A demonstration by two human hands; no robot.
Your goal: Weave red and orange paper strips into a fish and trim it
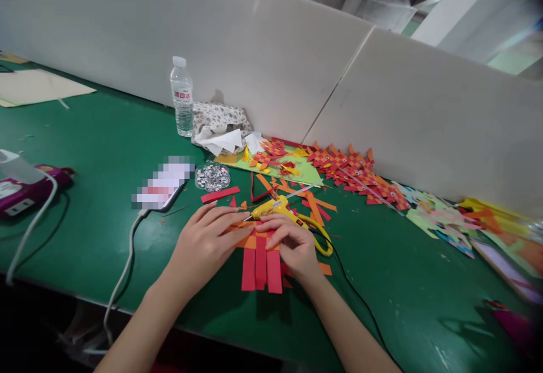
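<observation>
Red and orange strips woven in a checked pattern (261, 268) are between my hands, with several red ends hanging toward me. My left hand (207, 243) grips the piece from the left, its fingers reaching over the far edge. Curled over the right side, my right hand (292, 243) pinches the strips with thumb and fingers. Just beyond the fingers lies a yellow glue gun (275, 208), its nozzle pointing left. Loose orange strips (314, 209) and a red strip (220, 194) lie around it. The fingers cover part of the weave.
A tub of googly eyes (212, 177), a phone (167, 183) on a cable and a water bottle (182, 98) stand left of centre. Finished red-orange woven fish (345, 166) pile along the partition (271, 61). The glue gun's black cord (356, 294) runs past my right arm.
</observation>
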